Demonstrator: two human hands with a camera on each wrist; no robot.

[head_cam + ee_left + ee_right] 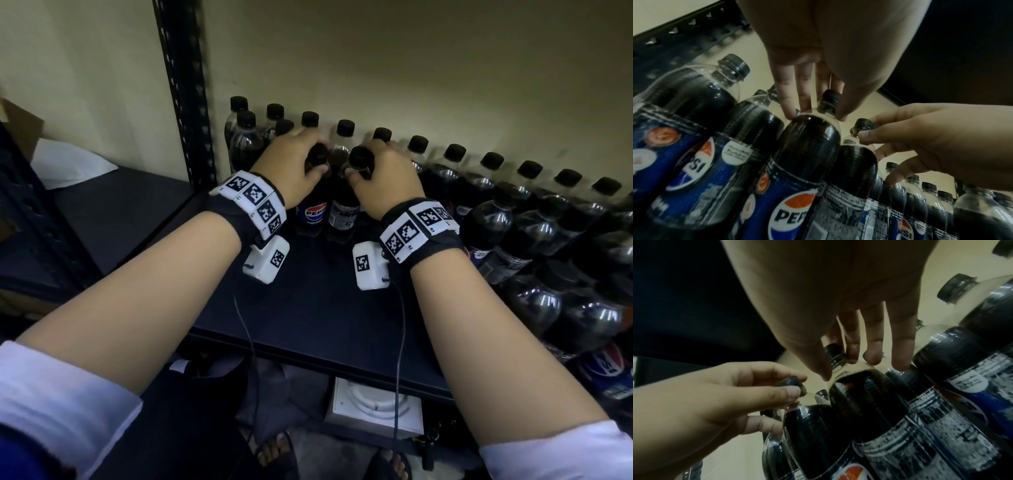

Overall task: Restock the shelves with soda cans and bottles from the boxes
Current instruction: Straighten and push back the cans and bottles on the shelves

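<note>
Two dark Pepsi bottles with black caps stand side by side on the dark shelf board. My left hand grips the neck of the left bottle, thumb and fingers curled round its top. My right hand grips the neck of the right bottle, whose white print label faces me; the fingers wrap round just below the cap. Both bottles stand upright and close together, in front of the back row.
A row of Pepsi bottles lines the back wall, and several more bottles crowd the right side. A black perforated upright post bounds the shelf on the left. A white box lies under the shelf.
</note>
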